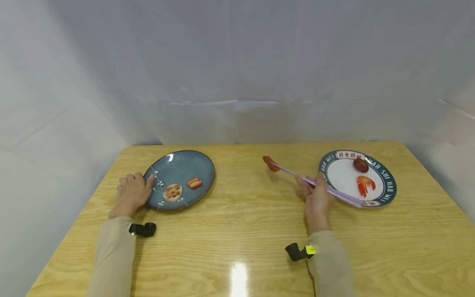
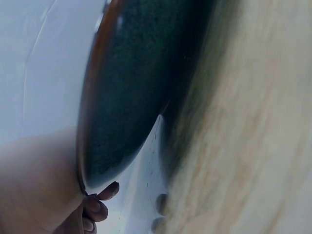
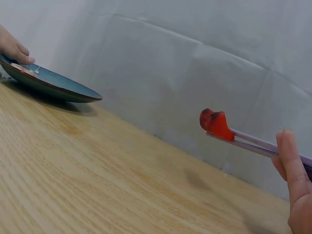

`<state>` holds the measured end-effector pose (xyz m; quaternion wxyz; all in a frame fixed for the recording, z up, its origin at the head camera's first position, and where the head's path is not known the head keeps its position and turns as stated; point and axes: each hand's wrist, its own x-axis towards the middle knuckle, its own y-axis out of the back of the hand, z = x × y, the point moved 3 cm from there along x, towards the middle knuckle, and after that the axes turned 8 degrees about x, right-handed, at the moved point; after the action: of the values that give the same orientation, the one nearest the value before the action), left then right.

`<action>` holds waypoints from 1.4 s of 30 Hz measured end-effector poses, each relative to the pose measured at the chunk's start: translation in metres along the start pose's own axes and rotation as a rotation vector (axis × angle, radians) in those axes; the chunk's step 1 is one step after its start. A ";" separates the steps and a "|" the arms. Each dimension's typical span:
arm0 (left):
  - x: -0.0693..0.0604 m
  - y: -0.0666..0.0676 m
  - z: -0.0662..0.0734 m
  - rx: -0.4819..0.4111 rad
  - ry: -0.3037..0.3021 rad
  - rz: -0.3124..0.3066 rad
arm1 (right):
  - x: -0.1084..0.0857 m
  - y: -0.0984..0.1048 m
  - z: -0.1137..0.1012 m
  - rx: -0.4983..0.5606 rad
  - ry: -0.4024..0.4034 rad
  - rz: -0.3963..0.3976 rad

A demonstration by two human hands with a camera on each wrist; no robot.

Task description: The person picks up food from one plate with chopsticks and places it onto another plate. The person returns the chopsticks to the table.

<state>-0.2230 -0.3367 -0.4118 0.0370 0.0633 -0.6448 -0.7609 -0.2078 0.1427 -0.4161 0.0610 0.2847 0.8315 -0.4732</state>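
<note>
In the head view my right hand (image 1: pixel 319 204) holds lilac chopsticks (image 1: pixel 306 180). Their far tips pinch a glossy red food piece (image 1: pixel 271 163) in the air above the table; its exact kind is unclear. The right wrist view shows the red piece (image 3: pixel 217 124) between the two tips, its shadow on the wood below. My left hand (image 1: pixel 134 192) grips the left rim of a blue plate (image 1: pixel 185 165), thumb over the edge and fingers outside it. On that plate lie a lotus root slice (image 1: pixel 172 192) and a striped piece like pork belly (image 1: pixel 194 183).
Beyond my right hand sits a white plate (image 1: pixel 339 177) with a dark green lettered rim. It carries a shrimp (image 1: pixel 366 186) and a round brown piece like a mushroom cap (image 1: pixel 360 165). A pale cloth wall (image 1: pixel 237 74) stands behind the wooden table (image 1: pixel 230 231).
</note>
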 end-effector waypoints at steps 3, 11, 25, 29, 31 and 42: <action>-0.001 0.000 0.000 -0.001 0.002 -0.002 | 0.000 -0.002 0.002 -0.001 0.000 -0.005; -0.001 0.001 0.000 -0.008 -0.002 0.002 | 0.002 -0.005 0.007 0.004 0.030 -0.029; -0.002 0.003 0.001 0.001 0.004 0.007 | -0.002 -0.009 0.019 -0.032 0.022 -0.036; -0.002 0.002 0.001 -0.005 0.000 0.004 | -0.003 -0.011 0.022 -0.047 0.014 -0.034; -0.002 0.002 0.001 -0.008 -0.003 0.002 | -0.003 -0.012 0.024 -0.047 0.011 -0.034; -0.002 0.002 0.000 -0.016 -0.008 0.008 | -0.006 -0.019 0.039 -0.043 0.011 -0.058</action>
<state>-0.2211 -0.3370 -0.4100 0.0382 0.0572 -0.6389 -0.7662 -0.2194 0.1004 -0.4203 0.0488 0.2619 0.8495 -0.4553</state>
